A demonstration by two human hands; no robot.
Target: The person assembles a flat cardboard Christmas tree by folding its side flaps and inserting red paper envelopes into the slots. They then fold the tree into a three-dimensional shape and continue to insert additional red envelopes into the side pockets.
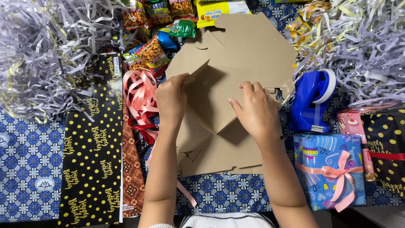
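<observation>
both hands work on a flat brown cardboard box [236,84] that lies unfolded in the middle of the worktop [29,160], which is covered with a blue and white patterned cloth. the left hand [172,101] pinches the edge of one raised cardboard flap between thumb and fingers, near the flap's upper left corner. the right hand [256,110] lies on the cardboard with its fingers curled over the top of the same folded part and the thumb stretched out to the left, pressing on the panel. the flap stands tilted up between the two hands, while the rest of the box spreads flat above and below them.

just left of the left hand lies a loose heap of pink ribbon [139,95], with some darker red ribbon [145,128] under it. further left is a long black sheet of wrapping paper [95,143] with gold dots and gold script, lying lengthwise. above the box sit several snack packets [147,52] of nuts and sweets. shredded pale paper [42,50] is piled at the top left and again at the top right.

just right of the right hand stands a blue tape dispenser [314,99]. below it is a wrapped gift [331,169] in blue patterned paper, tied with a pink bow. beside that, at the right edge, lies a black gift [386,147] with gold dots and a red band.
</observation>
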